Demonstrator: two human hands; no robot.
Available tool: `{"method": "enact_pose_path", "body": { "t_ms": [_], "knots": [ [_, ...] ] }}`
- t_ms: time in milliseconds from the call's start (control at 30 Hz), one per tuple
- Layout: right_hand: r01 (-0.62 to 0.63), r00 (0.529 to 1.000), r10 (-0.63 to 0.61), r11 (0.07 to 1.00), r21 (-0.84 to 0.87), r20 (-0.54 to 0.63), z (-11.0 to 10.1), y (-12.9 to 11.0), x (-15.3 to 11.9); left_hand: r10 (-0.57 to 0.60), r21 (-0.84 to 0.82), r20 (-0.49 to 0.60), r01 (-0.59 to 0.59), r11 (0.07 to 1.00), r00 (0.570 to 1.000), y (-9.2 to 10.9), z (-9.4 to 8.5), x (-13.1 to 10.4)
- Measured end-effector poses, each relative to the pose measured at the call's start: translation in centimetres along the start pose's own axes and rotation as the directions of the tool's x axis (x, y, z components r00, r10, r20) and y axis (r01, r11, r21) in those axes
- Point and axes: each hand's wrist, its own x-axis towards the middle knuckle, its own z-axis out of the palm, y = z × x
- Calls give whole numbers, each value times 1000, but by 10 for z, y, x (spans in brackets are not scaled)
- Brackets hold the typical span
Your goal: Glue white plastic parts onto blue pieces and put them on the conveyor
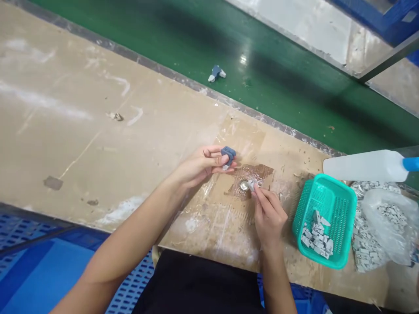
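Observation:
My left hand (pixel 209 163) is closed around a small dark blue plastic part (pixel 228 152), with a light grey bit showing at its lower end. My right hand (pixel 270 209) pinches a small light grey plastic piece (pixel 251 183) between thumb and fingers. That piece is right at a small round shiny spot (pixel 244 186), which sits in a wet-looking brown patch (pixel 262 171) on the bench. Whether the piece touches the spot I cannot tell. Right of my right hand stands a green plastic basket (pixel 348 218) with several light grey pieces (pixel 317 237) inside.
A white bottle with a blue cap (pixel 365 165) lies behind the basket. Clear bags of grey pieces (pixel 373 244) sit at the far right. On the green strip (pixel 183 48) beyond the cardboard-covered bench (pixel 157 131) lies a blue-and-white part (pixel 216 73). Blue crates (pixel 75 270) are below.

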Motion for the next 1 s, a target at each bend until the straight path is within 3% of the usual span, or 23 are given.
{"method": "enact_pose_path", "body": {
  "t_ms": [300,467,800,900,1000],
  "knots": [
    [87,992,-76,989,-115,97,4,0,-2,-3,29,-119,6,1000,993,-2,10,-7],
    [97,989,-81,987,-130,125,7,1,-5,46,11,-95,-45,999,994,1,14,-9],
    [110,984,-86,982,-152,157,7,0,-5,-2,21,-126,5,1000,992,-1,11,-9],
    [91,987,-70,986,-140,145,6,-1,-4,-26,28,-130,30,999,991,-4,10,-9],
    [11,999,-8,999,-52,48,1,-4,-1,-8,52,-102,13,999,995,-9,11,-9]
  ]
}}
